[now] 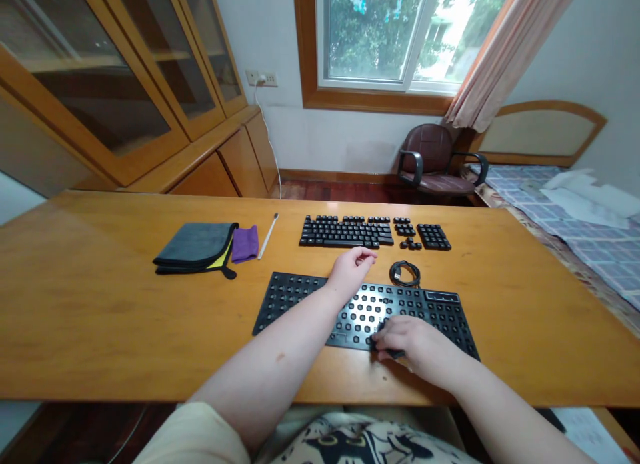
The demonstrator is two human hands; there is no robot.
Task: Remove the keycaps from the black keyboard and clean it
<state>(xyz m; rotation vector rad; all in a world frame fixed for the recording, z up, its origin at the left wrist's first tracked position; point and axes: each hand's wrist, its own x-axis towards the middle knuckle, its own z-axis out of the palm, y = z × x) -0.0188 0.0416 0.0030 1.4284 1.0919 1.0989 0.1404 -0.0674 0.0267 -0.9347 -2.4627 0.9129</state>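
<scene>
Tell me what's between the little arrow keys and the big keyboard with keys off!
A coiled black cable lies between the arrow keys and the keyboard. The head view shows it.

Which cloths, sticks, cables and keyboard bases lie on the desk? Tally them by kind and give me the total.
Cloths: 2 (folded grey cloth, purple cloth)
White stick with a dark tip: 1
Coiled black cable: 1
Keyboard base, its keycaps off: 1
Total: 5
</scene>
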